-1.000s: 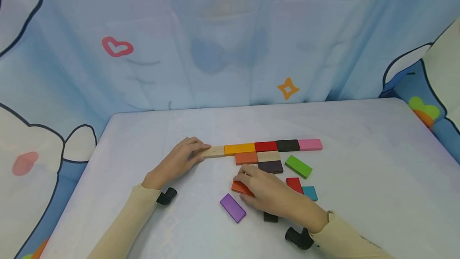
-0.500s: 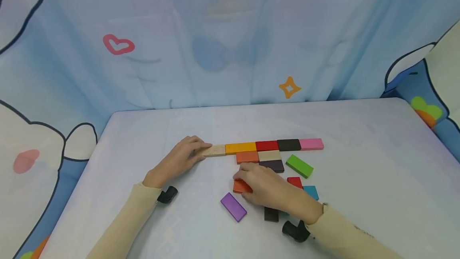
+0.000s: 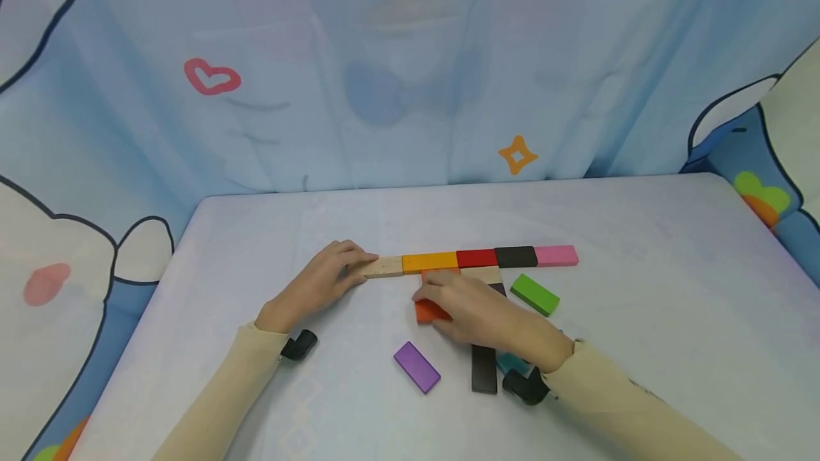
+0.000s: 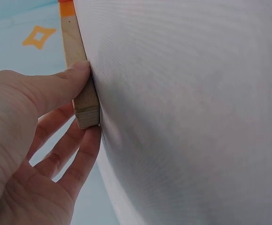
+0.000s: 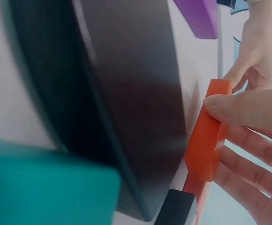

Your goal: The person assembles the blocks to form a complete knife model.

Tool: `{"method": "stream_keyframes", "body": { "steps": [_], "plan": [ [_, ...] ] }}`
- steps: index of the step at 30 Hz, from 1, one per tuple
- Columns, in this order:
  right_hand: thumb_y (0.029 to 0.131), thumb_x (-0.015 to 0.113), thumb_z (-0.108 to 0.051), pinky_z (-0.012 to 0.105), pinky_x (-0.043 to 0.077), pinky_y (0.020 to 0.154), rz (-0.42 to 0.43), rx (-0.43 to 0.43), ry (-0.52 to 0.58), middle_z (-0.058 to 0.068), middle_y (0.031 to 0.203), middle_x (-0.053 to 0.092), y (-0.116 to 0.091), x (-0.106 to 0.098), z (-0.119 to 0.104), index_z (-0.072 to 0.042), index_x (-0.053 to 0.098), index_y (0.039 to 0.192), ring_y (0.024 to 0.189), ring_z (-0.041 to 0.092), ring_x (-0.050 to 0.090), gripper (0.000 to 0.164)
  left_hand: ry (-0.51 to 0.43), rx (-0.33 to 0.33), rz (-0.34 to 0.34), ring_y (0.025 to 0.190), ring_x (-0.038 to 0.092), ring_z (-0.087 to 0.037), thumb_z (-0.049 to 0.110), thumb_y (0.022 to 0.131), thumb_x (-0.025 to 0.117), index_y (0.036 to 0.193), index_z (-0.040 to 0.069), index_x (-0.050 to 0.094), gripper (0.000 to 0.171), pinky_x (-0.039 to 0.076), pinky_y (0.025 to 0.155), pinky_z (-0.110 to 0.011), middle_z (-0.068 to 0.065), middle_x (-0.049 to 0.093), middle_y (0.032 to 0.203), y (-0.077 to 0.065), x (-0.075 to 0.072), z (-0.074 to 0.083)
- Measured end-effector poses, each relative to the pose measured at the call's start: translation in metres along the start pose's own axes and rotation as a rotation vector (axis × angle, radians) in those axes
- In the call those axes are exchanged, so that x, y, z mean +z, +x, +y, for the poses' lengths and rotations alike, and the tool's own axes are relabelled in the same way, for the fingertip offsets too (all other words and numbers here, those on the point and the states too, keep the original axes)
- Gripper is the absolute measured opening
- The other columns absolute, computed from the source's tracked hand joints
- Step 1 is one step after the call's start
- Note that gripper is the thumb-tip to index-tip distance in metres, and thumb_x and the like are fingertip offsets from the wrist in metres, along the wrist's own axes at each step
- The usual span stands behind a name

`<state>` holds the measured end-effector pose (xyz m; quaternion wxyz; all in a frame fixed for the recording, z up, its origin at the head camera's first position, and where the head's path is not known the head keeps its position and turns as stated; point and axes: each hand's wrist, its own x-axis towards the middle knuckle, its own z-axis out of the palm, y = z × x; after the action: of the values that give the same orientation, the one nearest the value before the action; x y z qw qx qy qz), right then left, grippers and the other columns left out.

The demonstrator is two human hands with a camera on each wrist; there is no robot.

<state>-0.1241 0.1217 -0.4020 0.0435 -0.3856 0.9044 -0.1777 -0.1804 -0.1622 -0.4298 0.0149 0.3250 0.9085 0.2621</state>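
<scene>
Now the right hand [image 3: 475,309] pinches an orange block [image 3: 428,312] near the block row [image 3: 476,258] — its long axis left to right, roughly parallel. The left hand [image 3: 322,280] grips the row's pale leftmost block [image 3: 384,267]

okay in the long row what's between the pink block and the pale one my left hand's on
From the pale block to the pink block: yellow block, red block, black block, in the head view.

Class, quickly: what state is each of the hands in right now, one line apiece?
Left hand: closed, pinching the end of a pale wooden block.
Right hand: closed, pinching an orange block.
</scene>
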Motion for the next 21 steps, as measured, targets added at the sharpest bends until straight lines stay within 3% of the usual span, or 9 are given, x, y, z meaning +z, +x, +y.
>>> {"method": "stream_keyframes", "body": {
  "steps": [5,8,15,21],
  "plan": [
    [0.085,0.087,-0.005,0.047,0.056,0.099,-0.023,0.048,-0.002,0.019,0.128,0.067,0.0048,0.0020,0.0012,-0.002,0.075,0.121,0.120,0.035,0.065,0.038,0.001,-0.007,-0.003,0.115,0.061,-0.028,0.006,0.096,0.076,0.136,0.006,0.070,0.040,0.052,0.101,-0.046,-0.010,0.067,0.126,0.0004,-0.0003,0.0006],
    [0.085,0.088,-0.006,0.047,0.056,0.099,-0.031,0.066,-0.011,0.019,0.129,0.067,0.0066,0.0029,0.0017,-0.003,0.075,0.121,0.120,0.034,0.065,0.039,0.007,-0.004,-0.002,0.114,0.061,-0.028,0.006,0.096,0.076,0.135,0.006,0.070,0.040,0.052,0.100,-0.046,-0.010,0.068,0.125,0.0000,0.0006,-0.0003],
    [0.084,0.087,-0.003,0.038,0.060,0.087,0.021,0.008,-0.125,0.013,0.111,0.068,0.0051,0.0035,0.0010,-0.001,0.075,0.113,0.101,0.027,0.065,0.032,0.004,-0.005,0.002,0.114,0.061,-0.027,0.007,0.096,0.076,0.135,0.007,0.071,0.040,0.053,0.100,-0.044,-0.010,0.068,0.125,0.0008,0.0012,-0.0006],
    [0.084,0.087,-0.003,0.040,0.060,0.092,-0.001,0.094,-0.113,0.015,0.113,0.069,0.0046,0.0008,-0.0007,0.000,0.076,0.115,0.109,0.030,0.065,0.033,-0.005,0.001,0.011,0.113,0.061,-0.027,0.007,0.095,0.077,0.135,0.006,0.071,0.040,0.053,0.099,-0.045,-0.010,0.068,0.125,-0.0004,0.0004,0.0000]
  ]
}}
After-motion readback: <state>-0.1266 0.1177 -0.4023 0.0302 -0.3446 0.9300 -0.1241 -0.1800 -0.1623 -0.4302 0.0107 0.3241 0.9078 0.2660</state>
